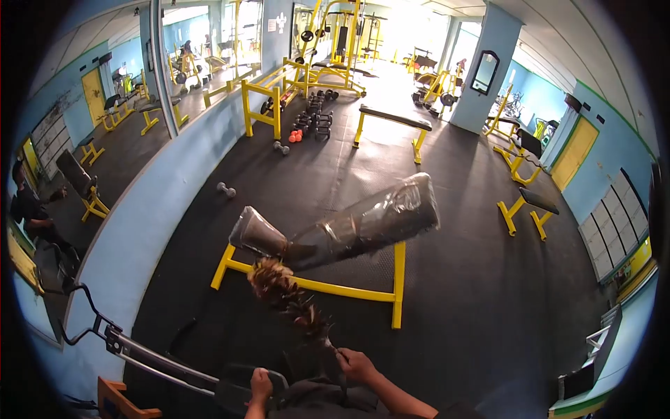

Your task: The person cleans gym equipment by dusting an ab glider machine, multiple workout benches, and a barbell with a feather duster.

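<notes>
My right hand (357,364) is closed around the handle of a feather duster (293,300). Its brown feathers slant up and left, and their tip overlaps the bench (363,223) near the joint between its seat and backrest. That bench has dark pads wrapped in clear plastic on a yellow frame. Close to my body, my left hand (260,385) is curled into a fist beside a dark pad (234,384). Whether anything is inside that fist is hidden.
A bent bar on metal rails (153,355) reaches in from the lower left, beside the mirrored blue wall (150,202). Dumbbells (319,115) lie further back, with one dumbbell (225,189) nearer. A flat bench (396,119) and an upholstered seat (537,200) stand beyond.
</notes>
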`<control>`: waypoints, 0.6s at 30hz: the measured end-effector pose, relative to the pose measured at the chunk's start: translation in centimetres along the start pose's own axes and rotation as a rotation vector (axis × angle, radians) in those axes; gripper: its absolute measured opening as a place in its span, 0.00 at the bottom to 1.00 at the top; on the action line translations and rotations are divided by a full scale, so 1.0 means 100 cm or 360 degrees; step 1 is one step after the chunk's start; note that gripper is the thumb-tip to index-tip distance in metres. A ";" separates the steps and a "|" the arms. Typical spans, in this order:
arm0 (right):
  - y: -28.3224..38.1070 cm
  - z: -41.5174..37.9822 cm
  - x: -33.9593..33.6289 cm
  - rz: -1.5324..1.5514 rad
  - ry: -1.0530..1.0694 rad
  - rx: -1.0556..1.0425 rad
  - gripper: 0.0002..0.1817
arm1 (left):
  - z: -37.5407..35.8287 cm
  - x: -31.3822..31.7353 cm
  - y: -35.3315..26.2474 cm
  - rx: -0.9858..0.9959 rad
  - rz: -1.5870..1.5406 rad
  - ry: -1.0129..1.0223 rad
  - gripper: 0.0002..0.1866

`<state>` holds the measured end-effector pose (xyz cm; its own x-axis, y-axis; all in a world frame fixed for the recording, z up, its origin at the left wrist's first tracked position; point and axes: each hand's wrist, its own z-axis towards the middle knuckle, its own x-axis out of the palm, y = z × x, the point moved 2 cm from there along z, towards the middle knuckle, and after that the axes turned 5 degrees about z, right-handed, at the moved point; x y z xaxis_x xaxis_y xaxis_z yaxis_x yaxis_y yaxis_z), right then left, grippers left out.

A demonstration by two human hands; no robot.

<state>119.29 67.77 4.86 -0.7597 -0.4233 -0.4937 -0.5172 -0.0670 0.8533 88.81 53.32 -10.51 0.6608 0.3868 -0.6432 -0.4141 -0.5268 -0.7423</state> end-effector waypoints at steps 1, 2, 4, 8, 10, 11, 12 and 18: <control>0.008 0.024 -0.002 0.0008 0.0008 -0.0005 0.14 | 0.021 0.000 -0.014 0.0078 -0.0023 -0.0030 0.20; 0.015 0.046 -0.004 -0.0002 0.0007 0.0018 0.16 | 0.042 -0.002 -0.026 0.0066 -0.0012 -0.0032 0.20; 0.033 0.082 -0.010 -0.0002 0.0013 0.0051 0.18 | 0.086 -0.010 -0.065 0.0092 0.0027 -0.0032 0.20; 0.050 0.154 -0.002 0.0050 -0.0007 -0.0085 0.18 | 0.150 -0.032 -0.140 0.0082 0.0085 0.0031 0.20; 0.056 0.183 0.005 0.0034 0.0026 -0.0133 0.19 | 0.178 -0.028 -0.149 0.0018 -0.0042 0.0104 0.18; 0.058 0.198 0.007 0.0035 0.0020 -0.0126 0.19 | 0.190 -0.026 -0.154 0.0006 -0.0042 0.0101 0.18; 0.059 0.212 0.008 0.0038 0.0017 -0.0119 0.19 | 0.202 -0.023 -0.156 0.0036 -0.0136 0.0063 0.14; 0.049 0.286 0.030 -0.0009 0.0032 0.0015 0.16 | 0.271 -0.024 -0.161 0.0065 -0.0128 0.0143 0.16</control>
<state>103.18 92.01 2.69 -0.7487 -0.4412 -0.4947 -0.5251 -0.0607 0.8489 76.90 81.35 -2.09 0.7454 0.3563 -0.5634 -0.3815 -0.4651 -0.7988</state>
